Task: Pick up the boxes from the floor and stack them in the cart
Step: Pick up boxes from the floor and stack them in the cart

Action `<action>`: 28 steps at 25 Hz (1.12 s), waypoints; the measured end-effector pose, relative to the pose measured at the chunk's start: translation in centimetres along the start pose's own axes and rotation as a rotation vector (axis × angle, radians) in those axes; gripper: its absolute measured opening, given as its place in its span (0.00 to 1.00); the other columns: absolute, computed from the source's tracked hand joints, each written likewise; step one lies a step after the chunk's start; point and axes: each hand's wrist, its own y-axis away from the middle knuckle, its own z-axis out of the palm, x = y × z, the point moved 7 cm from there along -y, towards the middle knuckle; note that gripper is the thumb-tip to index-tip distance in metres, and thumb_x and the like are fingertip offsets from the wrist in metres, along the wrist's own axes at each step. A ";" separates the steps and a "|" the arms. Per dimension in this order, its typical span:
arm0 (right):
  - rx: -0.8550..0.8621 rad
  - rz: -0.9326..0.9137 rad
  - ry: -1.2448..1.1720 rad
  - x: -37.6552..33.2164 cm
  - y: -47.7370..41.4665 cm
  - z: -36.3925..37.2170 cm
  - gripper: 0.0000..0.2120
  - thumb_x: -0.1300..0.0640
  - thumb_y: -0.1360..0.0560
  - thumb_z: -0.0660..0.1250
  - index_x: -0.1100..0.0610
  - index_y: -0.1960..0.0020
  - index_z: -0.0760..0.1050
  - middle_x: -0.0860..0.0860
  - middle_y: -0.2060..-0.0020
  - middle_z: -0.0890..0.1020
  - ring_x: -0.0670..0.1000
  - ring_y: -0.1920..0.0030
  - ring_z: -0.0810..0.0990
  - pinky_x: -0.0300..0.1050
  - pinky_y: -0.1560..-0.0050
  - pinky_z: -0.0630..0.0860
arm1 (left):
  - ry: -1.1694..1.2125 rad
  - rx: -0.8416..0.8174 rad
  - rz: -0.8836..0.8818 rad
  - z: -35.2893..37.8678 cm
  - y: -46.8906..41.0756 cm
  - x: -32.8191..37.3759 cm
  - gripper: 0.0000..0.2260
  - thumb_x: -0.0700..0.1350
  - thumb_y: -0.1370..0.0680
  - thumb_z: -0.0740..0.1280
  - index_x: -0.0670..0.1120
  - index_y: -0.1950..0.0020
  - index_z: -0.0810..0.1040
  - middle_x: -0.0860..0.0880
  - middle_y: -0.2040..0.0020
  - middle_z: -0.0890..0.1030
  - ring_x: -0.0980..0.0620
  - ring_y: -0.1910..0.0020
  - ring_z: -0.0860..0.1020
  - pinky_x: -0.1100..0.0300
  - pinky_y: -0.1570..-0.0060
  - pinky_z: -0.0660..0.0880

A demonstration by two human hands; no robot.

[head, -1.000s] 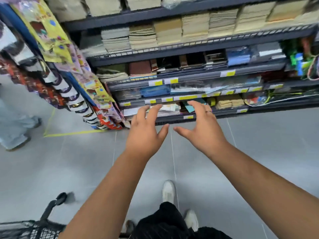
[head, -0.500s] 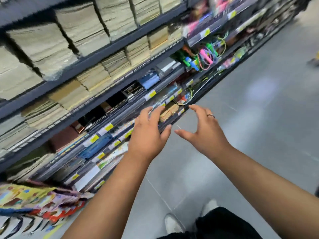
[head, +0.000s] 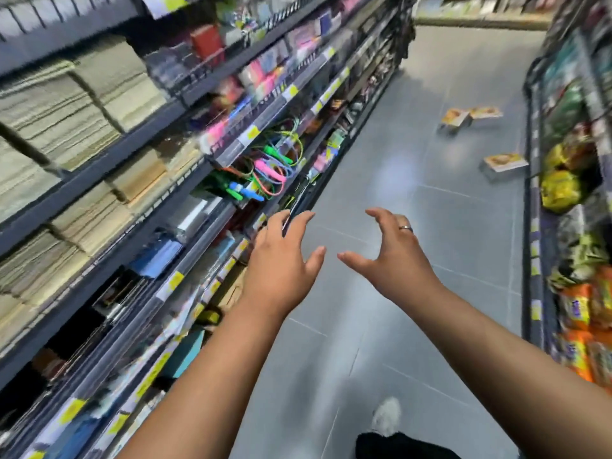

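Ahead, three boxes point(head: 454, 121) lay on the floor point(head: 381, 200), all at the foot of the snack shelf point(head: 563, 180). The nearest box point(head: 503, 163) sat just beside that shelf's base, flat, printed face up. The other two lay farther along the same shelf, touching or nearly so; blur made it hard to tell. No cart in view.

Handling, as judged: flat printed cartons, probably light and stiff, with corners likely to crush if squeezed hard. Glossy faces might slip, so they are best taken by the two long edges, fingers under one side and thumb over the top. One hand could likely manage each.

Left hand point(head: 281, 263) and right hand point(head: 387, 256) were both empty and touched nothing, well short of the boxes and out from the snack shelf, over mid-aisle floor. The left had its fingers spread and loosely bent. The right, ring point(head: 405, 228) on one finger, was clawed wider, thumb pointed toward the left thumb. A clear gap stood between the hands.
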 end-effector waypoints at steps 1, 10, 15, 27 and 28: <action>0.016 0.020 0.001 1.2 -1.9 -1.5 0.39 0.42 0.33 0.75 0.47 0.28 0.62 0.53 0.33 0.67 0.55 0.32 0.68 0.49 0.36 0.69 | 0.015 -0.008 0.012 1.2 -2.2 1.3 0.25 0.55 0.24 0.67 0.54 0.28 0.67 0.45 0.30 0.66 0.42 0.32 0.67 0.49 0.33 0.66; 0.145 0.127 0.022 9.1 -17.5 -10.1 0.38 0.42 0.32 0.74 0.47 0.28 0.61 0.52 0.31 0.65 0.55 0.31 0.67 0.50 0.35 0.69 | 0.089 -0.082 0.148 8.3 -20.0 10.3 0.26 0.55 0.23 0.66 0.55 0.27 0.65 0.45 0.29 0.65 0.43 0.32 0.67 0.51 0.33 0.65; 0.211 0.186 0.045 11.9 -27.7 -11.3 0.38 0.42 0.33 0.75 0.48 0.28 0.62 0.53 0.31 0.66 0.56 0.31 0.67 0.49 0.36 0.67 | 0.075 -0.129 0.204 12.7 -31.7 10.7 0.25 0.56 0.23 0.65 0.54 0.26 0.65 0.44 0.28 0.65 0.44 0.30 0.65 0.53 0.32 0.62; 0.403 0.329 -0.030 16.6 -51.8 -16.3 0.37 0.43 0.32 0.75 0.47 0.29 0.62 0.51 0.35 0.71 0.51 0.39 0.74 0.51 0.42 0.74 | 0.110 -0.242 0.392 20.3 -60.6 14.5 0.26 0.56 0.22 0.64 0.55 0.26 0.63 0.48 0.29 0.67 0.45 0.33 0.70 0.50 0.38 0.70; 0.405 0.323 -0.028 17.4 -53.7 -17.0 0.36 0.44 0.32 0.75 0.47 0.29 0.62 0.50 0.36 0.72 0.50 0.39 0.75 0.51 0.43 0.74 | 0.118 -0.247 0.385 21.4 -62.7 15.0 0.25 0.56 0.22 0.64 0.55 0.26 0.63 0.48 0.30 0.67 0.45 0.34 0.71 0.50 0.39 0.71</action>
